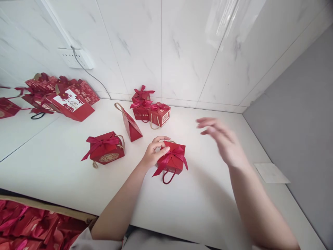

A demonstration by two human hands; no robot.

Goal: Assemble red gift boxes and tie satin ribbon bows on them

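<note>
A small red gift box [178, 159] with a ribbon bow on top stands on the white table in front of me. A dark red cord handle hangs at its near side. My left hand [155, 151] grips the box's left side, thumb on top near the bow and fingers reaching round the far edge. Up in the air to the right of the box is my right hand [221, 139], slightly blurred, its fingers stretched out with nothing in them. Left of my left hand sits another red gift box [106, 148] with a bow and rope handles.
A red triangular box [131, 125] and three bow-tied boxes [159, 114] stand toward the tiled wall. Several red packages [70, 102] are piled at the back left, below a socket [75, 58]. A carton [33, 222] of red boxes is at lower left. White paper [271, 173] lies right.
</note>
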